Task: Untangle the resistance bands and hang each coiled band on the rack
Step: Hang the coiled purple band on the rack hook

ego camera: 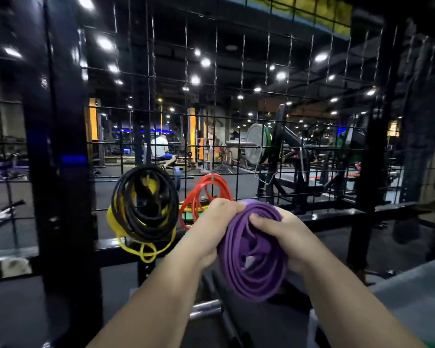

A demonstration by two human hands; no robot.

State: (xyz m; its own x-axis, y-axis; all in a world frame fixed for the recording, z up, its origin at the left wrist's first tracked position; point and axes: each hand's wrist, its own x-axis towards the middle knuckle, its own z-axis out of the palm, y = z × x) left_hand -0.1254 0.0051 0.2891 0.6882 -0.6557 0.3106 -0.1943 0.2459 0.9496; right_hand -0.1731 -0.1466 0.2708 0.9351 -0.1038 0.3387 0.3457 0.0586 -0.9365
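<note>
On the wire rack [60, 197], far left, I see a black-and-yellow coil [143, 204] hanging and a red coil [206, 194] just beside it. Right of these, my left grip [211, 227] and right grip [284, 234] both clutch the coiled purple band [254, 267], not yet hung.

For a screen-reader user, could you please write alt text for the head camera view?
The left hand and right hand grip a coiled purple band before a black wire-grid rack. On the rack hang a black-and-yellow bundle and, to its right, a red coil; a gym shows behind.
</note>
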